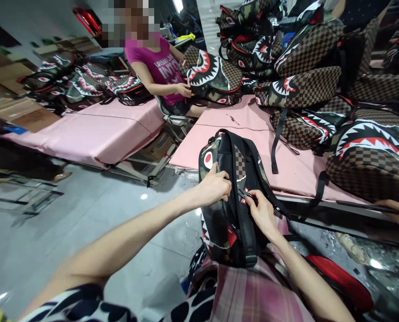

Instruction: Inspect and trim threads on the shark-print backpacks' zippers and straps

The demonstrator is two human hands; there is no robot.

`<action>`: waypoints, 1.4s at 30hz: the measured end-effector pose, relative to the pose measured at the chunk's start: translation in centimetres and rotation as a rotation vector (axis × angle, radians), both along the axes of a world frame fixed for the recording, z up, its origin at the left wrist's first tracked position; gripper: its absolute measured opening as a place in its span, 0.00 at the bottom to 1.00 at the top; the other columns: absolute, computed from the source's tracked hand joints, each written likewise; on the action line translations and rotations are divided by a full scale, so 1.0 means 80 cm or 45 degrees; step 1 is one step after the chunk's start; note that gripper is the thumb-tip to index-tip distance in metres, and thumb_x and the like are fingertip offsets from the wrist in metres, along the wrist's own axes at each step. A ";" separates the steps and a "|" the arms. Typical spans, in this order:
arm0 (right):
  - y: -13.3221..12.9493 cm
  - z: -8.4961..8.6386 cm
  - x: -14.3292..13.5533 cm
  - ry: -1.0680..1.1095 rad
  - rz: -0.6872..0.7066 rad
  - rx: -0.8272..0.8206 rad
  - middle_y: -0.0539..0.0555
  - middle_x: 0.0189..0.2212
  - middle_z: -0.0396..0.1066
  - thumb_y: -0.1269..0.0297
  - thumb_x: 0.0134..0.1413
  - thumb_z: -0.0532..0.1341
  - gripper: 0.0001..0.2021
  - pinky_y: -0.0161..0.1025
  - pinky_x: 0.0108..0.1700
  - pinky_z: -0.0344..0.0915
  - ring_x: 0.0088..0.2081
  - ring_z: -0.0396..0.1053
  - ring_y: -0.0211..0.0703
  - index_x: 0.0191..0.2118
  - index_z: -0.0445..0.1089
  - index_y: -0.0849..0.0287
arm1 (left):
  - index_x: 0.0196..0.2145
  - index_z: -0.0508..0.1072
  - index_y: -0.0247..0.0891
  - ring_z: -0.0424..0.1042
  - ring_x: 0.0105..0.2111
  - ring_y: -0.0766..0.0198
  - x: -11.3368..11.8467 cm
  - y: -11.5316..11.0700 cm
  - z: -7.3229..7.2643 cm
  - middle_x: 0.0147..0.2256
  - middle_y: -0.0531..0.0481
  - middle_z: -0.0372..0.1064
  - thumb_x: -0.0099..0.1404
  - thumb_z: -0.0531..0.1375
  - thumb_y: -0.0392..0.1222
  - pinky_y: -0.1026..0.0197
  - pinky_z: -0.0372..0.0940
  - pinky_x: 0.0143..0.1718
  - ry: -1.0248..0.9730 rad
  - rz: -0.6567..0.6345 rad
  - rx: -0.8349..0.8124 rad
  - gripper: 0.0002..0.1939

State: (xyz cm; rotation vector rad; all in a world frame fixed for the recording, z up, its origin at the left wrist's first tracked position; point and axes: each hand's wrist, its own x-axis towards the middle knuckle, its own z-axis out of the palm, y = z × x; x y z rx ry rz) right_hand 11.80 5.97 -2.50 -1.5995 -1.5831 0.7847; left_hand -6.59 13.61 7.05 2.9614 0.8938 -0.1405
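While holding the small dark piece [244, 193] beside the black strap [248, 241], use only a light pinch, with the right hand's [262, 209] fingers clamped together on it. Too small to identify; perhaps snips or a strap fitting. If bladed, best angled away from cloth and webbing. Across from that, a curled left hand [216, 187] on the side of the backpack [216, 219], with one finger stretched to the red-and-white eye patch [208, 159]; no telling whether gripping fabric or merely pressing. Better to press flat there, steadying without creasing. Watch the red tag [232, 237] lower down. On the lap, a tilted backpack, base against the plaid apron [246, 295], top beside the pink-covered bench [213, 123]; brace against both. Farther out, a slim red-and-white item [232, 119], then piled backpacks [307, 49].
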 end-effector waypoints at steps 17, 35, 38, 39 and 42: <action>0.004 -0.006 0.006 0.116 -0.031 -0.046 0.51 0.35 0.72 0.54 0.54 0.53 0.14 0.38 0.35 0.59 0.33 0.68 0.42 0.39 0.68 0.56 | 0.28 0.70 0.34 0.65 0.28 0.64 0.011 0.029 0.003 0.30 0.45 0.68 0.62 0.52 0.29 0.61 0.56 0.26 0.133 -0.576 0.039 0.09; 0.006 -0.007 0.010 0.190 -0.013 0.003 0.53 0.36 0.73 0.53 0.55 0.54 0.14 0.39 0.38 0.62 0.37 0.69 0.44 0.39 0.69 0.57 | 0.24 0.70 0.33 0.63 0.29 0.59 0.007 0.004 -0.005 0.27 0.43 0.67 0.61 0.54 0.30 0.56 0.53 0.28 0.300 -0.502 0.283 0.10; 0.001 0.005 0.009 0.050 0.009 0.111 0.54 0.39 0.72 0.55 0.55 0.55 0.15 0.41 0.41 0.63 0.39 0.69 0.45 0.44 0.66 0.57 | 0.26 0.70 0.32 0.63 0.31 0.58 0.004 -0.004 -0.008 0.28 0.41 0.65 0.62 0.52 0.29 0.56 0.52 0.29 0.231 -0.397 0.370 0.10; 0.001 0.008 0.008 -0.009 0.033 0.162 0.54 0.39 0.71 0.56 0.55 0.56 0.15 0.41 0.41 0.63 0.39 0.69 0.45 0.45 0.66 0.57 | 0.27 0.69 0.32 0.62 0.31 0.57 0.002 -0.006 -0.008 0.29 0.41 0.65 0.62 0.51 0.29 0.56 0.52 0.28 0.218 -0.344 0.378 0.09; 0.006 0.017 0.004 -0.189 0.135 0.332 0.54 0.37 0.71 0.59 0.57 0.55 0.11 0.40 0.40 0.62 0.39 0.68 0.45 0.43 0.68 0.56 | 0.29 0.68 0.31 0.62 0.32 0.56 -0.004 -0.009 -0.007 0.29 0.40 0.64 0.61 0.51 0.29 0.56 0.52 0.29 0.202 -0.215 0.339 0.07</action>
